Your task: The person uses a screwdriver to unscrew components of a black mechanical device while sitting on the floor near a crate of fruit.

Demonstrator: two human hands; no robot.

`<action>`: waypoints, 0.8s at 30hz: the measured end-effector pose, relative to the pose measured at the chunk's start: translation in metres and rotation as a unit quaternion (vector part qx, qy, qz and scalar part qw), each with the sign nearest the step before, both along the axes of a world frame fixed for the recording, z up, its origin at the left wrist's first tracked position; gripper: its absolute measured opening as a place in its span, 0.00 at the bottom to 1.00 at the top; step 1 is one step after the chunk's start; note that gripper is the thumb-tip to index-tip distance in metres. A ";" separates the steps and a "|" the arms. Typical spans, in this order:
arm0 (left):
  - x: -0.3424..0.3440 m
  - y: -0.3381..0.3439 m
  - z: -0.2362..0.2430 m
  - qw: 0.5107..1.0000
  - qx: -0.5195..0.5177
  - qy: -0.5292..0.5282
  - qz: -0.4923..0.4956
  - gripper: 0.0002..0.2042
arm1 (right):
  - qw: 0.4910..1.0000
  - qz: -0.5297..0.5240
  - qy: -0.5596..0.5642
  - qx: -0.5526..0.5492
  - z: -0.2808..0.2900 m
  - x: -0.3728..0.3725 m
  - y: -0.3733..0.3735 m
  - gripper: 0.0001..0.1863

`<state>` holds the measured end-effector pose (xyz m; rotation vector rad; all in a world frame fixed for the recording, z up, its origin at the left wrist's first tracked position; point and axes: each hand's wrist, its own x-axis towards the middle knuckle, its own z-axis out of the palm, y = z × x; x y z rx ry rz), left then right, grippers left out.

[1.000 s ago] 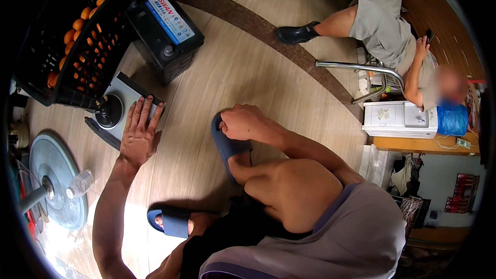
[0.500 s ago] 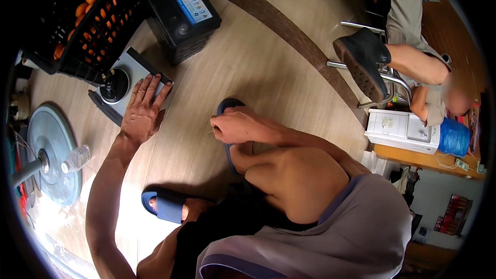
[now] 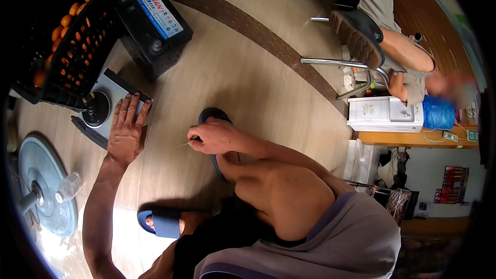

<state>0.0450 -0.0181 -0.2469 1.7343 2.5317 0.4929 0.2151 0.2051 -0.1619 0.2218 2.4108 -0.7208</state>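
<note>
My left hand [image 3: 126,134] lies flat, fingers stretched, on a grey rectangular metal device [image 3: 113,83] with dark side rails. Just left of my fingertips, the device carries a round black part [image 3: 95,113] with a small fitting on top. My right hand [image 3: 217,137] is closed in a pinch over my right foot in a blue slipper [image 3: 217,113], holding a thin pale strand [image 3: 183,144] that sticks out toward the left. What the strand is made of is too small to tell. My left foot wears a matching slipper [image 3: 165,222].
Around me are a black crate [image 3: 77,67] of oranges, a black battery [image 3: 165,54], a round grey base with pole [image 3: 46,212] and a plastic bottle [image 3: 68,186]. At right, a seated person [image 3: 408,54] has a booted leg raised by a chrome frame [image 3: 323,61], near a white water dispenser [image 3: 382,116].
The other person's booted leg has risen from the floor to the chrome frame, its sole now showing. My left hand stays on the device; a strand now shows at my right fingers.
</note>
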 end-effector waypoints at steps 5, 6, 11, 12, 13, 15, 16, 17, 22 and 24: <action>0.000 0.002 -0.006 1.000 0.009 0.015 -0.003 0.35 | 0.997 0.072 0.005 0.034 -0.014 0.011 -0.002 0.15; 0.001 0.002 -0.003 1.000 -0.001 0.005 -0.001 0.37 | 0.996 0.071 -0.007 0.044 -0.013 0.010 -0.003 0.15; 0.004 0.002 -0.008 1.000 -0.016 0.020 0.014 0.40 | 0.999 0.030 -0.016 0.003 -0.006 -0.006 -0.011 0.15; 0.004 0.005 0.000 1.000 -0.017 0.008 0.008 0.39 | 0.999 0.048 0.000 0.010 -0.009 -0.005 -0.012 0.15; 0.001 0.007 0.005 1.000 -0.016 -0.004 0.003 0.39 | 0.998 0.054 -0.002 0.010 -0.013 -0.003 -0.009 0.15; 0.000 -0.002 -0.001 1.000 0.005 0.008 0.017 0.38 | 0.995 0.100 0.015 0.018 -0.022 -0.004 -0.014 0.15; 0.000 -0.008 0.001 1.000 -0.013 0.001 0.017 0.38 | 0.993 0.117 0.004 0.017 -0.024 -0.003 -0.018 0.15; 0.000 -0.009 0.002 1.000 -0.022 -0.005 0.018 0.38 | 0.991 0.135 0.000 0.014 -0.024 -0.003 -0.019 0.15; 0.001 -0.012 -0.001 1.000 0.003 -0.012 0.024 0.35 | 0.990 0.134 -0.033 0.032 -0.025 -0.005 -0.021 0.17; 0.001 -0.008 -0.001 1.000 -0.014 0.003 -0.002 0.33 | 0.993 0.117 -0.024 0.026 -0.028 -0.002 -0.019 0.17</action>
